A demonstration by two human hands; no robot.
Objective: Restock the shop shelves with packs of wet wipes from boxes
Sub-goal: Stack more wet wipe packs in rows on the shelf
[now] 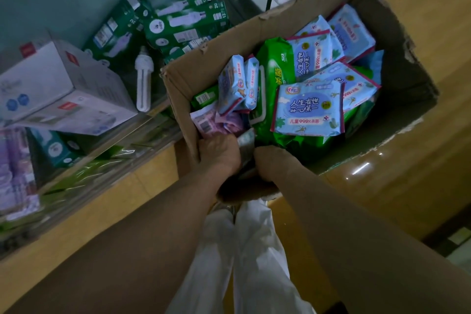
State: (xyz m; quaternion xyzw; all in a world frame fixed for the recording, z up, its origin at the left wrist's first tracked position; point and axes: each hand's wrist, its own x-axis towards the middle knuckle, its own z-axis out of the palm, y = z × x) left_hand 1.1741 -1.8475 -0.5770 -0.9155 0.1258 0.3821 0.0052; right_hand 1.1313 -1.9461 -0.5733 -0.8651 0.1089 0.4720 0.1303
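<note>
Both forearms stretch over white trousers (229, 257) into the near corner of the cardboard box (183, 79), which sits on a wooden counter (420, 155). The left hand (220, 150) is just beside a pink pack (206, 120). The right hand (270, 160) is close to it, and a greyish pack (246, 140) shows between them. The fingers of both dip below the rim, so I cannot tell whether they are apart or clamped on anything. The box looks well filled, with blue wet wipe packs (308, 107) lying over a large green pack (275, 66). The shelf (142, 135) to the left shows green bulb cartons (183, 23) and a loose bulb (142, 79). Most of the restocking appears left to do.
</note>
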